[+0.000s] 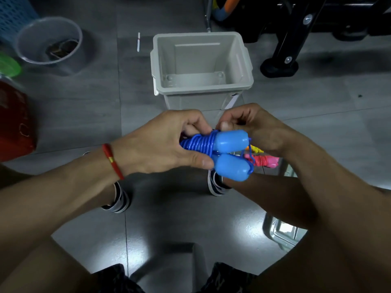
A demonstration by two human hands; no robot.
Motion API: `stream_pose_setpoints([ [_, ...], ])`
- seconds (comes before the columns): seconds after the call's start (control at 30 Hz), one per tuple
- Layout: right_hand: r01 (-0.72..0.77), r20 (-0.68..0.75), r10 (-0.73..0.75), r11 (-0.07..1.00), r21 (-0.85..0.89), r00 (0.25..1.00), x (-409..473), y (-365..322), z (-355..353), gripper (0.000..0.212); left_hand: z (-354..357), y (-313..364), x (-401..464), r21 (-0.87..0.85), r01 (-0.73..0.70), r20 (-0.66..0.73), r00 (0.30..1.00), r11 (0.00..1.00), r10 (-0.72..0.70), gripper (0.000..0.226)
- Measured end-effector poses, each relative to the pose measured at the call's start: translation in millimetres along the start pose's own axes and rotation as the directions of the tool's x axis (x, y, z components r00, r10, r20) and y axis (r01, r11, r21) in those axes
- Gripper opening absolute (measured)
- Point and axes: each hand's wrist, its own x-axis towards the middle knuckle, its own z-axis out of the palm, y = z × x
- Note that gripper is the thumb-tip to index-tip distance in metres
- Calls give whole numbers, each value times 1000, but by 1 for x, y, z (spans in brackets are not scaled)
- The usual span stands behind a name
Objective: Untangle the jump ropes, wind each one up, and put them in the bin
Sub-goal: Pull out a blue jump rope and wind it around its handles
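Note:
A blue jump rope (220,151) is wound in tight coils around its two light-blue handles, which lie side by side. My left hand (160,142) grips the coiled part, thumb underneath and fingers over the top. My right hand (251,125) has its fingers curled at the far end of the bundle, pinching the rope beside the upper handle. Below my right wrist a pink jump rope (264,161) with a bit of yellow lies on the floor, partly hidden. The grey bin (201,87) stands open just beyond my hands, nothing visible inside.
A round grey bucket (49,44) with dark items stands at the far left beside a blue basket (12,13). A red object (14,123) sits at the left edge. A black equipment frame (292,39) rises at the upper right. A metal tray (281,231) lies under my right forearm.

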Motion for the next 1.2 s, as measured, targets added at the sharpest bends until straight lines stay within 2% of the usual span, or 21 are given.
stream_pose_setpoints([
  [0.07,-24,-34,26,998,59,999,2,6,9,26,-7,-5,-4,-129,18,-40,999,991,-24,50],
  [0.2,-91,-151,87,996,-21,985,7,12,45,23,-24,-29,-1,-438,51,-159,978,897,-133,57],
  [0.23,-86,-147,84,996,-9,986,10,14,56,24,-28,-35,1,-490,63,-176,970,869,-170,59],
  [0.3,-102,-178,86,991,-84,980,16,17,73,23,-30,-44,5,-515,90,-239,940,852,-244,47],
  [0.43,-188,-255,111,935,-302,961,26,17,93,32,-21,-57,9,-431,160,-365,870,888,-333,31],
  [0.5,-247,-283,162,923,-295,945,33,10,96,34,-21,-65,10,-370,175,-424,842,913,-333,25],
  [0.57,-305,-333,216,922,-241,918,38,3,101,34,-21,-69,12,-233,203,-517,802,951,-298,24],
  [0.67,-300,-434,207,940,-159,877,44,-10,113,30,-21,-65,12,-18,231,-654,733,973,-186,34],
  [0.77,-218,-524,122,968,-125,843,54,-24,124,42,-20,-62,13,190,179,-742,670,965,22,42],
  [0.93,-95,-644,66,995,-10,763,67,-40,125,55,-21,-54,20,431,53,-734,602,901,316,30],
  [1.0,-52,-660,51,998,19,750,69,-43,117,58,-25,-47,17,408,-61,-688,635,911,351,31],
  [1.07,-17,-655,29,1000,24,755,71,-45,105,63,-30,-44,10,291,-154,-633,709,944,311,28],
  [1.13,-12,-610,-13,999,-38,792,72,-45,95,62,-40,-44,6,43,-199,-597,781,979,184,22],
  [1.2,14,-493,-58,996,-93,868,70,-47,91,58,-52,-43,1,-230,-207,-564,825,951,43,20],
])
